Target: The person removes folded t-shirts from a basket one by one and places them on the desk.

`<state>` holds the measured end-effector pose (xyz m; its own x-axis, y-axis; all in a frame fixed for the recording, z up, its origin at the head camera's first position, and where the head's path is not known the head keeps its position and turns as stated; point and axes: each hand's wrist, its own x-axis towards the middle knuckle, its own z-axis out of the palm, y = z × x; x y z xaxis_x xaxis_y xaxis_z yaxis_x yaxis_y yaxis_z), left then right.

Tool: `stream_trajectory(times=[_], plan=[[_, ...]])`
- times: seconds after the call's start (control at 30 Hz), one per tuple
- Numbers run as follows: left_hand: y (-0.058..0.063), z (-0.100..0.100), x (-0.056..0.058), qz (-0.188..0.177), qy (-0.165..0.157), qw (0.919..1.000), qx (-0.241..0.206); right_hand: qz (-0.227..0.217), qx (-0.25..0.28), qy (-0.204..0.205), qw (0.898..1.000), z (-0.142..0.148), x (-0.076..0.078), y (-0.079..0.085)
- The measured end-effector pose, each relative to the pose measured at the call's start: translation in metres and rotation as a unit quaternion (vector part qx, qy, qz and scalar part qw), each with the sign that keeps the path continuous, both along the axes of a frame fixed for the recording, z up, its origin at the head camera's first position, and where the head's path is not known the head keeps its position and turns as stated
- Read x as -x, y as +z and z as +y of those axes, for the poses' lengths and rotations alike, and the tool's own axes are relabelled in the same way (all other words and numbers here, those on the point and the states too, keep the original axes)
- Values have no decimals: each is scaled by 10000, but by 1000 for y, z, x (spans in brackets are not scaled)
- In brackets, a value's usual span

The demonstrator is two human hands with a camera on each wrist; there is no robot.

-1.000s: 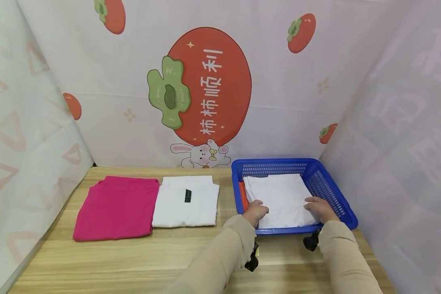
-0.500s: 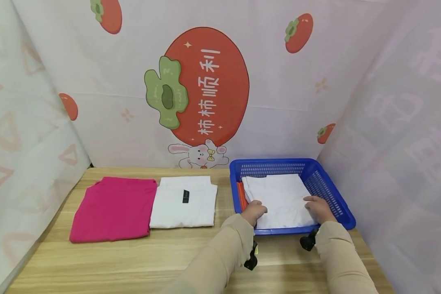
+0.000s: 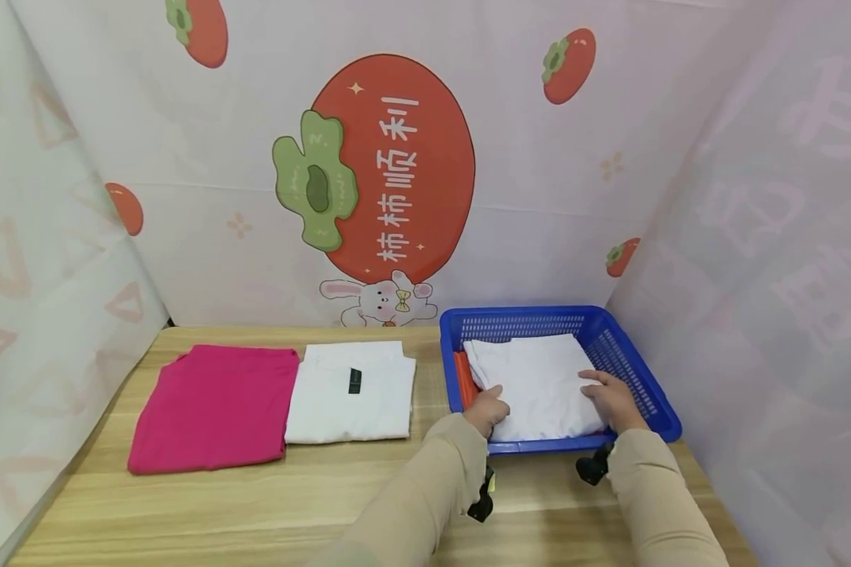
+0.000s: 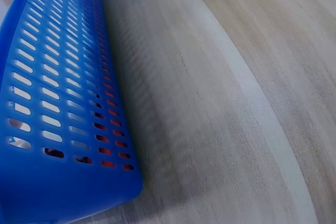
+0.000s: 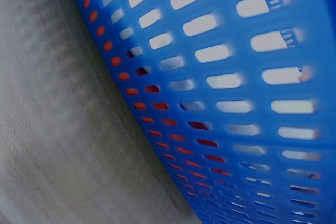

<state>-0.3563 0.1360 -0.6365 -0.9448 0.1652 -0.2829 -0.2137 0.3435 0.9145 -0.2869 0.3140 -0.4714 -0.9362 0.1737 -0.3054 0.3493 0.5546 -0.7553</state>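
In the head view a folded white shirt point(image 3: 543, 386) lies in the blue plastic basket point(image 3: 521, 446), on top of orange-red cloth point(image 3: 464, 379) that shows at the left. My left hand point(image 3: 487, 410) holds the shirt's front left edge, thumb on top. At its right edge my right hand point(image 3: 612, 398) grips the cloth, thumb over the top and the fingertips partly hidden. In both wrist views the slotted basket wall point(image 4: 58, 108) fills much of the picture, with white and red cloth showing through the slots.
Left of the basket, a folded white shirt point(image 3: 383, 402) with a black label and a folded magenta garment point(image 3: 216, 409) lie side by side on the wooden table point(image 3: 255, 512). Printed curtains point(image 3: 525, 173) stand behind and along both sides; the right one is close to the basket.
The whole head view has shifted slightly, so the scene sits further left. Both hands stay at the white shirt's edges; a sliver of red now shows under its front right corner.
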Motion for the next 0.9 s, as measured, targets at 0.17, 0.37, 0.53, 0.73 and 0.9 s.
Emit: stream_trajectory(times=[0.17,0.37,0.53,0.73,0.9], plan=[[113,-34,-56,261,550,9970,-479,107,19,-215,9997,-4,-1,8],[195,-58,-99,440,727,9949,-548,296,116,-331,9989,-8,-3,21],[202,-65,-98,592,648,9938,-683,470,238,-453,9976,-13,-8,37],[186,-70,-83,454,519,9927,-986,816,334,-597,9943,-23,-20,53],[187,-80,-87,758,373,9927,-856,939,341,-905,9909,-34,-33,57]])
